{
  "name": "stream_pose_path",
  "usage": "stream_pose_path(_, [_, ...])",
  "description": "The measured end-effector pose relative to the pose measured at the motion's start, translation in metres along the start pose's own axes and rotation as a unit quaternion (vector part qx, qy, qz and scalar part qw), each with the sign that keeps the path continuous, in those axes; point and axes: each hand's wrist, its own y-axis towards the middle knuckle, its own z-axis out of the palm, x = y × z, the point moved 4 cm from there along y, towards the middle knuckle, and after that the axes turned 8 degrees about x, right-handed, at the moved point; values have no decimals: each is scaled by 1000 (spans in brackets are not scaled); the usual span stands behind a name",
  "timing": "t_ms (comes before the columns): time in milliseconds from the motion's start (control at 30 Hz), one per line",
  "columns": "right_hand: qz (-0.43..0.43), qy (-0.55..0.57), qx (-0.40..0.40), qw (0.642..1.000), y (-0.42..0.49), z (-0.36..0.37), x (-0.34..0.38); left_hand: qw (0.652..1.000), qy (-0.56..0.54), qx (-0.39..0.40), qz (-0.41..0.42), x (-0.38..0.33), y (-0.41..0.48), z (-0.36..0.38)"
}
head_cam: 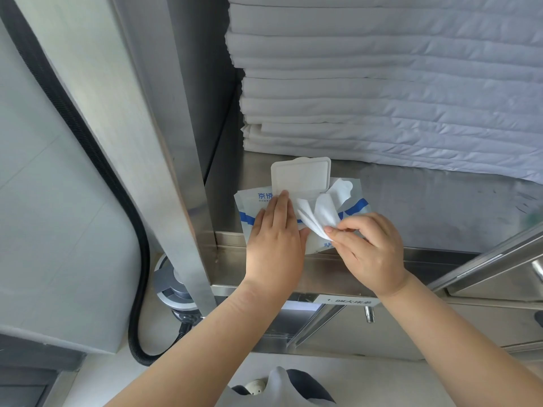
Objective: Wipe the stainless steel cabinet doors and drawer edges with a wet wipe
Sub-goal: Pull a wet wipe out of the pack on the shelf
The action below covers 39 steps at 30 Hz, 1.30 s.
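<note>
In the centre of the frame, the left hand (pixel 274 245) lies flat on a wipe pack (pixel 249 207) with its lid (pixel 301 174) open. The right hand (pixel 367 248) pinches a white wipe (pixel 323 210). Folded sheets (pixel 382 83) fill the upper right.

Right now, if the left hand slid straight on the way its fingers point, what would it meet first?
The left hand, flat on the wipe pack, would probably meet the pack's open lid first; its fingertips are already at the lid's base.
</note>
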Motion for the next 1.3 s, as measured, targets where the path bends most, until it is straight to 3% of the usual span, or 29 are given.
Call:
stream_pose_path(167, [23, 18, -15, 999, -3, -10, -4, 999, 14, 1, 38, -1, -1, 0])
stream_pose_path(267, [33, 2, 29, 999, -2, -10, -7, 996, -63, -48, 30, 4, -1, -3])
stream_pose_path(500, [54, 4, 54, 997, -6, -12, -7, 982, -190, 8, 19, 11, -8, -13])
stream_pose_path(633, [59, 8, 74, 995, -7, -13, -5, 984, -172, 15, 43, 2, -9, -27])
stream_pose_path(833, [42, 62, 182, 981, -5, -20, -10, 989, -124, 46, 67, 3, 0, -24])
stream_pose_path(1000, [67, 7, 260, 963, 23, -17, -20, 991, -112, 37, 67, 1, 3, -29])
stream_pose_path(1167, [70, -21, 276, 958, 33, -23, -23, 988, -133, 38, 66, 3, 4, -33])
stream_pose_path(1300, [89, -4, 242, 966, 37, -38, -29, 985, -167, -4, 46, 7, 7, -50])
